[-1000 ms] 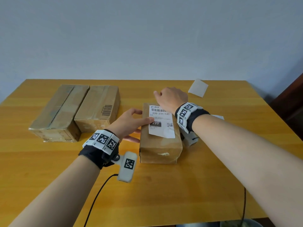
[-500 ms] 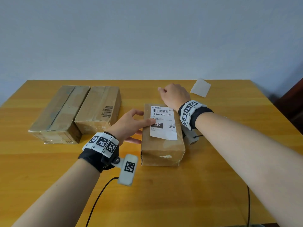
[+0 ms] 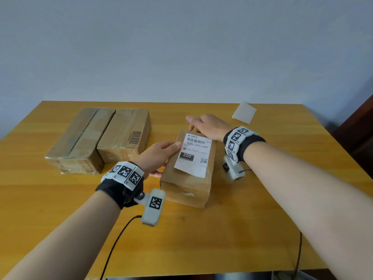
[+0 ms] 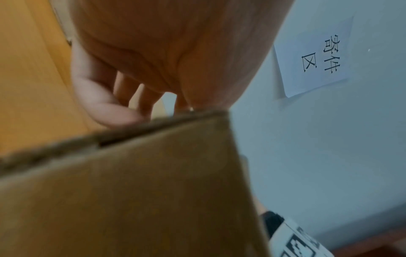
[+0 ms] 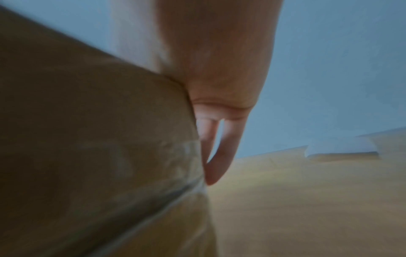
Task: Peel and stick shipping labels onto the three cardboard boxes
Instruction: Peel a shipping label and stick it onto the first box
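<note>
A small cardboard box (image 3: 187, 188) with a white shipping label (image 3: 193, 156) stuck on its top lies mid-table, slightly askew. My left hand (image 3: 159, 156) grips its left side, thumb on the top next to the label and fingers (image 4: 105, 104) down the side wall. My right hand (image 3: 207, 126) holds the far end, with fingers (image 5: 219, 156) reaching down past the corner of the box (image 5: 87, 139). Two more boxes, a longer one (image 3: 80, 136) and a shorter one (image 3: 125, 134) with a printed barcode, sit side by side at the back left without white labels.
A pale sheet of backing paper (image 3: 244, 112) lies at the table's far right corner. The wooden table (image 3: 222, 239) ends just in front of me. Cables run from both wrists across it. A paper sign (image 4: 314, 55) hangs on the wall.
My right hand slid off the top of the label to the box's far end. The left hand stayed at the left side, and the box turned slightly.
</note>
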The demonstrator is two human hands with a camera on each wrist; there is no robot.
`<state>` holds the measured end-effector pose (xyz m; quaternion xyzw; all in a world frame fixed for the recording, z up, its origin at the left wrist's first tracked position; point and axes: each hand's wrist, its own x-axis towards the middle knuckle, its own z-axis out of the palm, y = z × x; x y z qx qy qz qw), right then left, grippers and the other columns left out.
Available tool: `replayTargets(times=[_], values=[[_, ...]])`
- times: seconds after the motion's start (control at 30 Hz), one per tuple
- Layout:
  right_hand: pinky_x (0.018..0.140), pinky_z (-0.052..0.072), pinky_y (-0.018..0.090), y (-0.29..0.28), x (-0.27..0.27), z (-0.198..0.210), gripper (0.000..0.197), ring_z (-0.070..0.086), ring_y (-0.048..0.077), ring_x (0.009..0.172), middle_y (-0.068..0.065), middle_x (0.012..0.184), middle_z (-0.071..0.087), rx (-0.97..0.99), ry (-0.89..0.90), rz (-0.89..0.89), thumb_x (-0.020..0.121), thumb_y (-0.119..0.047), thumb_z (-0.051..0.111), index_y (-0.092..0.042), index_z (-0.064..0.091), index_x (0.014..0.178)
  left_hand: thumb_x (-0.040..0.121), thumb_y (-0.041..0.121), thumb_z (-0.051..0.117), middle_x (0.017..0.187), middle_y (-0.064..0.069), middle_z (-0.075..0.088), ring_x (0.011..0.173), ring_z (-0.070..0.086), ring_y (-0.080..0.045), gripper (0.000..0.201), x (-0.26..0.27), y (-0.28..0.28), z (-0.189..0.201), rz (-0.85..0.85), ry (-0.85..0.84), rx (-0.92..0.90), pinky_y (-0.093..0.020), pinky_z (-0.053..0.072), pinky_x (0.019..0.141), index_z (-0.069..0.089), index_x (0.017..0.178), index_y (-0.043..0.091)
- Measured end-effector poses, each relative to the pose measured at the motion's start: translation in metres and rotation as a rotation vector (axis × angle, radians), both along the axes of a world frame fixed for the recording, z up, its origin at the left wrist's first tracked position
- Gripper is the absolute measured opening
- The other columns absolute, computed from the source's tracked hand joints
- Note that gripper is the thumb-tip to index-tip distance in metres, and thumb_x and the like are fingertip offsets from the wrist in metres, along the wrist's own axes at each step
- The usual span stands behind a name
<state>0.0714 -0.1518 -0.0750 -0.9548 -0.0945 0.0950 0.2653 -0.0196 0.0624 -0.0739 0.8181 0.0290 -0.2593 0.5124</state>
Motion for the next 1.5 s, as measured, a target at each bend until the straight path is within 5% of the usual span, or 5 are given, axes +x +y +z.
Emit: replayTargets(times=[0.3,0.53,0.73,0.97,1.5], values=[[0.105,0.045,0.037,-0.007,-0.039,0.010,0.053,0.054,0.014,0.130,-0.006,0.143,0.060,-0.065,0.044,0.217,0.105,-0.059,0.045,-0.041,0.044,0.155,0.100,0.065,0.041,0.115,0.009,0.070,0.105,0.068,-0.019,0.047,-0.012,0.028,0.021,0.077,-0.002,0.089,-0.046,0.050,0.094,0.068,0.119,0.032],[0.087,0.055,0.037,-0.019,-0.057,0.015,0.046,0.063,0.017,0.109,0.000,0.139,0.061,-0.126,0.029,0.120,0.109,-0.052,0.041,-0.033,0.048,0.150,0.101,0.038,0.053,0.099,-0.008,0.063,0.085,0.060,-0.023,0.031,-0.021,0.036,0.031,0.279,-0.255,0.131,-0.034,0.054,0.066,0.064,0.123,0.019],[0.088,0.055,0.038,-0.023,-0.074,0.023,0.049,0.063,0.022,0.118,0.002,0.144,0.060,-0.114,0.042,0.109,0.112,-0.042,0.039,-0.038,0.031,0.160,0.101,0.030,0.059,0.158,-0.009,0.030,0.127,0.050,-0.039,0.064,-0.043,0.029,0.037,0.152,0.094,0.060,-0.050,0.063,0.063,0.028,0.157,0.031],[0.058,0.047,0.028,-0.015,-0.080,0.027,0.040,0.062,0.012,0.079,0.003,0.131,0.064,-0.150,0.041,-0.033,0.113,-0.036,0.035,-0.020,0.048,0.148,0.085,0.027,0.071,0.153,-0.013,0.026,0.120,0.051,-0.042,0.077,-0.032,0.013,0.031,0.402,-0.128,-0.054,-0.054,0.062,0.076,0.033,0.152,0.038],[0.066,0.051,0.029,-0.019,-0.093,0.028,0.048,0.066,0.024,0.063,0.007,0.089,0.077,-0.257,0.082,-0.270,0.107,-0.044,0.039,-0.009,0.069,0.095,0.090,0.005,0.068,0.152,-0.016,0.021,0.115,0.052,-0.031,0.082,-0.031,-0.017,0.011,0.483,-0.324,0.009,-0.034,0.049,0.094,0.020,0.156,0.018]])
